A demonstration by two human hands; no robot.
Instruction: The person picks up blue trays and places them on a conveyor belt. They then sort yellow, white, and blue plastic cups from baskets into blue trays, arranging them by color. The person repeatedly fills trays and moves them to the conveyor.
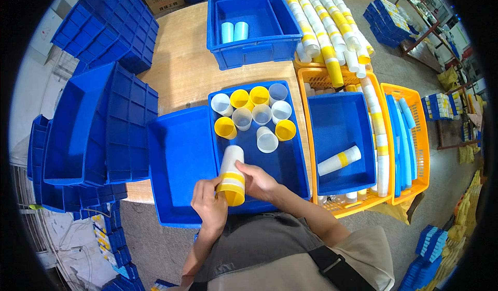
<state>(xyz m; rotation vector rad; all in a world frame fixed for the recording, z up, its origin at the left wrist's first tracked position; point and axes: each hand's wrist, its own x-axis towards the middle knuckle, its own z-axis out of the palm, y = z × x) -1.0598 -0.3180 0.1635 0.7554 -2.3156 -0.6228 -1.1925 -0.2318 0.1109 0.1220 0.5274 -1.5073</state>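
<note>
A short stack of nested white and yellow plastic cups (pixel 234 166) is held between my two hands, its yellow mouth towards me. My left hand (pixel 211 201) grips the stack near that rim; my right hand (pixel 258 180) holds its other side. Beneath and beyond them lies a blue plastic tray (pixel 284 166) with several cups standing in rows at its far end, among them a yellow cup (pixel 285 130) and a clear cup (pixel 242 119). One frosted cup (pixel 267 139) sits nearer to me, slightly tilted. Another blue tray (pixel 183 162) adjoins on the left.
Blue bins (pixel 132 124) are stacked at left. A blue bin (pixel 255 52) with two light-blue cups (pixel 234 32) stands at the back. On the right, an orange crate (pixel 338 212) bears a blue tray (pixel 342 182) with a cup stack (pixel 339 160); long cup stacks (pixel 323 30) lie beyond.
</note>
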